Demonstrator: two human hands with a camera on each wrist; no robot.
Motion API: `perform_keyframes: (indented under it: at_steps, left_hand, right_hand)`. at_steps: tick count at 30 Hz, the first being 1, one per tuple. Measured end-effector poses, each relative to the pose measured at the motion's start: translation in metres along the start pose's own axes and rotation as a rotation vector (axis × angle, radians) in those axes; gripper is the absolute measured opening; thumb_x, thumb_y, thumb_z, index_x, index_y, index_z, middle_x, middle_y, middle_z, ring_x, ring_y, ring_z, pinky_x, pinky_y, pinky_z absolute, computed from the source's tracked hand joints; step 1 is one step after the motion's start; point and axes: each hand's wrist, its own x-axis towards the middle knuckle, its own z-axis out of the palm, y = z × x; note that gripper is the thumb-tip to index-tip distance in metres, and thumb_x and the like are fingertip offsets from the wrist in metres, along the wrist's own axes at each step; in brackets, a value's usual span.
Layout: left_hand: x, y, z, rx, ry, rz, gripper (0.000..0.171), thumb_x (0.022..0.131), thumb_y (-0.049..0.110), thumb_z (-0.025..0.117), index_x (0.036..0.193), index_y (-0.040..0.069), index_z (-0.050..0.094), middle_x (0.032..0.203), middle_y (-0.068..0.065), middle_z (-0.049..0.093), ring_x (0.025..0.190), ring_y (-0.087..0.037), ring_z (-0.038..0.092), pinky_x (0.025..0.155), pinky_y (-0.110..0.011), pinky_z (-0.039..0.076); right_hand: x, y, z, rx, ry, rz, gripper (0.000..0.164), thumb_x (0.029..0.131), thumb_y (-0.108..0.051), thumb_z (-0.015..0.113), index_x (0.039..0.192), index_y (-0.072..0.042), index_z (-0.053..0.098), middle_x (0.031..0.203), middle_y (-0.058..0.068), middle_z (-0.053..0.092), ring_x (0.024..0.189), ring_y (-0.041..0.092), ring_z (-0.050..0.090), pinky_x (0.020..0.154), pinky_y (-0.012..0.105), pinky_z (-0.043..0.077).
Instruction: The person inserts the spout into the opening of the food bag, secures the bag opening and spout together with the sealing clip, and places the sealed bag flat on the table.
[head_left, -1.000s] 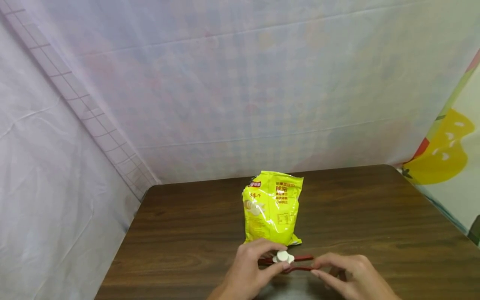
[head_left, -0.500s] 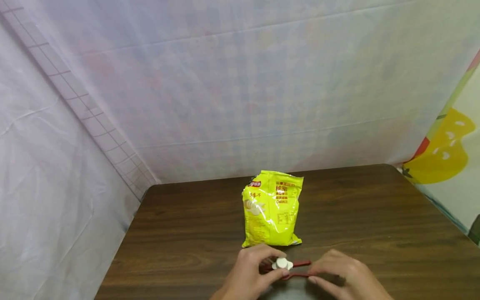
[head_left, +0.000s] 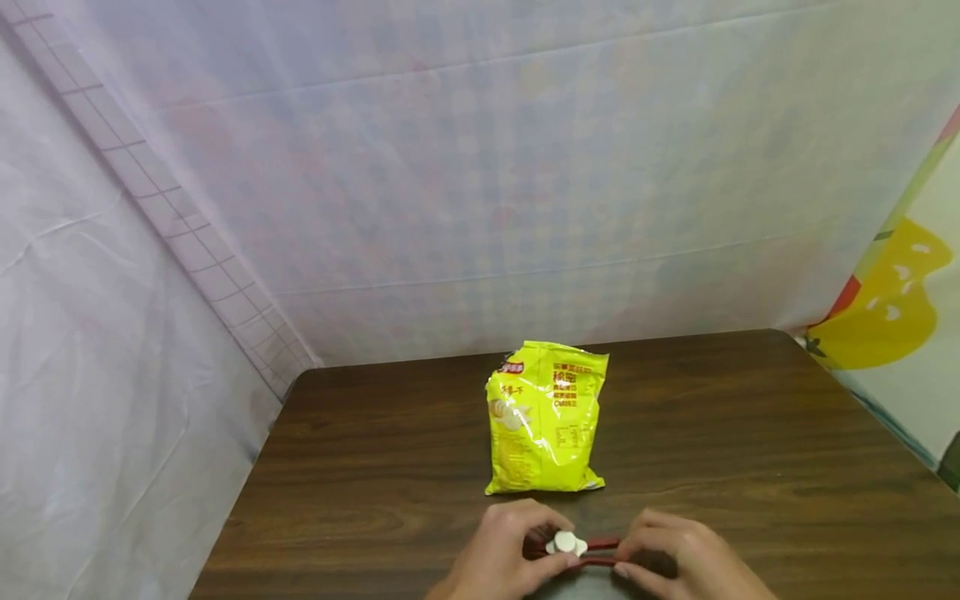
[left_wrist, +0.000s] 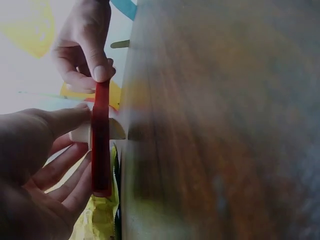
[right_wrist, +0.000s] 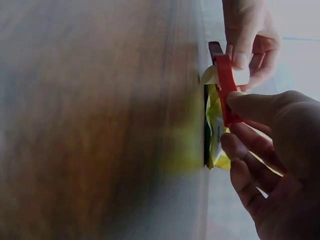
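Note:
Low in the head view, both hands hold a tool with two red arms and a white round knob in the middle; its exact kind cannot be told. My left hand grips it round the knob, thumb and index finger on opposite sides. On the right, my right hand pinches the arms' ends between thumb and fingers. From the left wrist, a red arm appears edge-on above the table. The right wrist view shows the right thumb against the red arm. The left fingers cover the tool's left end.
A yellow snack bag lies beyond the hands on the brown wooden table. Pale patterned sheeting rises along the table's far edge, with a white sheet at the left.
Both hands and the red-armed tool have shifted slightly down in the view, towards the near edge. The red arms' right ends have drawn closer together. The snack bag stays put.

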Motion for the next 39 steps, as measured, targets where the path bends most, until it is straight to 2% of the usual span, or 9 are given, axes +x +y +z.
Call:
perform_keyframes:
  at_steps: [3, 8, 17, 21, 25, 29, 32, 35, 39]
  left_hand:
    - [0.0, -0.001, 0.0, 0.037, -0.028, 0.013, 0.021, 0.095, 0.031, 0.086, 0.111, 0.019, 0.08, 0.103, 0.011, 0.078, 0.091, 0.007, 0.064, 0.078, -0.007, 0.054]
    - [0.002, -0.001, 0.0, 0.069, -0.048, 0.007, 0.021, 0.095, 0.035, 0.087, 0.111, 0.023, 0.081, 0.103, 0.014, 0.078, 0.093, 0.006, 0.064, 0.081, -0.008, 0.051]
    - [0.004, -0.001, -0.003, -0.022, -0.142, -0.039, 0.019, 0.097, 0.039, 0.084, 0.112, 0.027, 0.082, 0.099, 0.021, 0.075, 0.087, 0.009, 0.06, 0.075, -0.009, 0.052]
    - [0.002, -0.001, -0.003, -0.024, -0.106, -0.032, 0.017, 0.096, 0.036, 0.085, 0.109, 0.026, 0.081, 0.1, 0.017, 0.075, 0.088, 0.008, 0.062, 0.075, -0.009, 0.054]
    - [0.002, -0.001, 0.001, 0.01, -0.057, -0.032, 0.019, 0.094, 0.037, 0.087, 0.106, 0.025, 0.079, 0.096, 0.016, 0.073, 0.084, 0.009, 0.059, 0.072, -0.007, 0.052]
    - [0.004, 0.001, 0.003, 0.063, -0.043, -0.068, 0.024, 0.093, 0.044, 0.087, 0.102, 0.026, 0.076, 0.092, 0.018, 0.07, 0.082, 0.009, 0.056, 0.069, -0.005, 0.048]
    - [0.005, 0.003, 0.003, 0.068, -0.05, -0.101, 0.026, 0.092, 0.047, 0.087, 0.101, 0.026, 0.074, 0.094, 0.019, 0.071, 0.086, 0.011, 0.059, 0.072, -0.007, 0.05]
    - [0.005, 0.004, 0.002, 0.054, -0.044, -0.083, 0.025, 0.092, 0.043, 0.088, 0.103, 0.025, 0.075, 0.097, 0.018, 0.073, 0.089, 0.009, 0.063, 0.075, -0.009, 0.053]
    - [0.004, 0.005, 0.0, 0.008, -0.026, -0.022, 0.02, 0.094, 0.034, 0.087, 0.106, 0.022, 0.077, 0.1, 0.013, 0.077, 0.089, 0.006, 0.066, 0.077, -0.01, 0.056]
  right_hand:
    - [0.0, 0.001, -0.001, -0.004, -0.057, 0.029, 0.012, 0.096, -0.031, 0.085, 0.098, -0.038, 0.076, 0.098, -0.026, 0.066, 0.083, -0.012, 0.056, 0.062, 0.018, 0.051]
    - [0.0, 0.001, -0.001, 0.0, -0.09, 0.067, 0.008, 0.098, -0.035, 0.083, 0.098, -0.039, 0.076, 0.097, -0.027, 0.065, 0.081, -0.012, 0.053, 0.06, 0.018, 0.048]
    - [-0.002, 0.002, 0.001, 0.016, -0.064, 0.025, 0.013, 0.096, -0.031, 0.085, 0.099, -0.039, 0.076, 0.099, -0.025, 0.068, 0.083, -0.012, 0.056, 0.061, 0.017, 0.049]
    - [-0.001, 0.002, 0.001, 0.06, -0.105, 0.043, 0.01, 0.098, -0.033, 0.083, 0.101, -0.039, 0.076, 0.1, -0.025, 0.068, 0.083, -0.011, 0.056, 0.062, 0.017, 0.049]
    - [-0.001, 0.001, 0.002, 0.086, -0.129, 0.044, 0.008, 0.099, -0.033, 0.082, 0.102, -0.038, 0.075, 0.098, -0.025, 0.066, 0.081, -0.012, 0.055, 0.06, 0.016, 0.047]
    - [-0.002, -0.001, 0.006, 0.065, -0.094, -0.023, 0.013, 0.097, -0.031, 0.084, 0.101, -0.039, 0.074, 0.094, -0.026, 0.065, 0.079, -0.013, 0.055, 0.059, 0.013, 0.045]
    - [-0.002, -0.001, 0.009, 0.034, -0.058, -0.068, 0.016, 0.096, -0.029, 0.085, 0.099, -0.039, 0.073, 0.093, -0.027, 0.065, 0.079, -0.014, 0.054, 0.059, 0.009, 0.043]
    - [-0.003, 0.001, 0.009, 0.011, -0.052, -0.071, 0.017, 0.095, -0.03, 0.086, 0.098, -0.039, 0.073, 0.093, -0.027, 0.064, 0.079, -0.014, 0.054, 0.06, 0.008, 0.042]
    - [-0.004, 0.004, 0.007, 0.042, -0.131, 0.008, 0.011, 0.097, -0.034, 0.084, 0.098, -0.038, 0.074, 0.094, -0.027, 0.064, 0.08, -0.013, 0.054, 0.059, 0.014, 0.043]
